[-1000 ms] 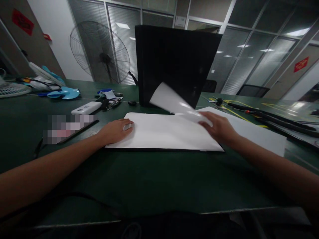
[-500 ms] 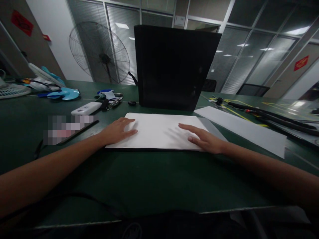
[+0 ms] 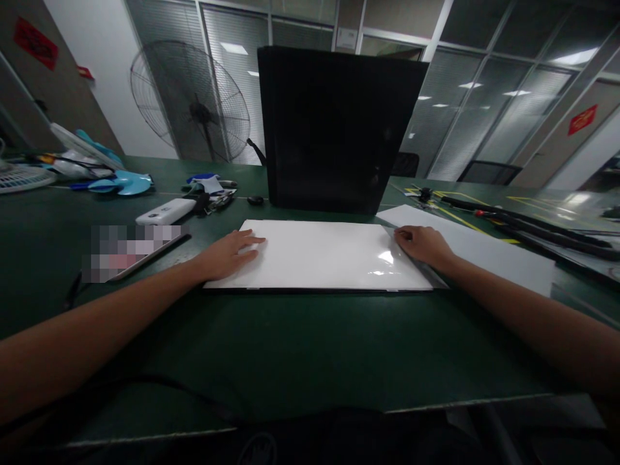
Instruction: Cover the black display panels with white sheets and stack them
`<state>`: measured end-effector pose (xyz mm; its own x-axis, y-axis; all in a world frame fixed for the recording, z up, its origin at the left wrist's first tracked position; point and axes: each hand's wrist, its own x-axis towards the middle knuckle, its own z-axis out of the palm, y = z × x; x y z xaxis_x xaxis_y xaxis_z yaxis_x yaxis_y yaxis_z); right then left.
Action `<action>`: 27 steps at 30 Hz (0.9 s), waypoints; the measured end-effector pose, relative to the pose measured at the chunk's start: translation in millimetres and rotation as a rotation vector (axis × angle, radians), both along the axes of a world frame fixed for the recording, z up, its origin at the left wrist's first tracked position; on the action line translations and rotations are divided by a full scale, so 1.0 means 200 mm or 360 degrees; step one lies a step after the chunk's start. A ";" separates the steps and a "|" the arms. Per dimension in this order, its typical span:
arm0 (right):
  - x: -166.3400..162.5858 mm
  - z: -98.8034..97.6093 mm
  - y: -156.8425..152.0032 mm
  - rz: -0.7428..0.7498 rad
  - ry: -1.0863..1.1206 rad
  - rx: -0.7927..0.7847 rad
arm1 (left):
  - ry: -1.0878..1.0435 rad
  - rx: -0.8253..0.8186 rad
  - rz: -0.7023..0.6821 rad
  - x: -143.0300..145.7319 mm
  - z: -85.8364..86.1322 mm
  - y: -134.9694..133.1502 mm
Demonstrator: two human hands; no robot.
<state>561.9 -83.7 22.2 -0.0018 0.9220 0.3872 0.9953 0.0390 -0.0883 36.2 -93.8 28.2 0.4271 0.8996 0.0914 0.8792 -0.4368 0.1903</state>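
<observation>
A flat white panel (image 3: 314, 255) with a dark front edge lies on the green table. Bright reflections show on its right part. My left hand (image 3: 230, 254) rests open over the panel's left edge, fingers spread. At the far right corner, my right hand (image 3: 426, 245) has its fingers curled together in a pinch. What those fingers hold, if anything, is hidden. Below that hand, a strip of a greyish sheet (image 3: 438, 279) sticks out past the panel's right edge.
Behind the panel stands a large black box-like object (image 3: 341, 132). A white sheet (image 3: 504, 258) lies to the right, near black tubes (image 3: 537, 226). On the left are a phone-like device (image 3: 150, 255), a white device (image 3: 167, 211) and a blue fan blade (image 3: 128, 183).
My right hand has moved right, off the panel's surface to its far right corner, and its fingers have closed. Reflections now show on the panel. My left hand has barely moved.
</observation>
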 end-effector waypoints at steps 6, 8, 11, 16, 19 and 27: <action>-0.04 -0.05 0.00 0.0312 0.0142 -0.0073 | -0.0073 -0.0047 0.0088 -0.01 -0.01 0.02; -0.05 -0.05 0.00 0.0386 0.0190 -0.0067 | -0.0060 -0.0050 0.0082 -0.02 -0.01 0.02; -0.05 -0.04 0.00 0.0464 0.0261 -0.0030 | -0.0046 -0.0064 0.0050 -0.03 -0.02 0.03; -0.07 -0.02 -0.01 0.0539 0.0323 0.0011 | -0.0059 -0.0112 0.0051 -0.05 -0.04 0.04; -0.06 0.01 -0.04 0.0722 0.0272 -0.0072 | -0.0042 -0.0141 0.0044 -0.04 -0.03 0.04; -0.11 0.09 -0.14 0.1411 -0.0021 -0.0570 | -0.0032 -0.0180 0.0058 -0.03 -0.01 0.02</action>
<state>540.8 -112.0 39.9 -0.7587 0.6469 0.0772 0.6177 0.7519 -0.2305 29.8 -89.1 26.3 0.3932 0.9194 -0.0033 0.8895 -0.3795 0.2543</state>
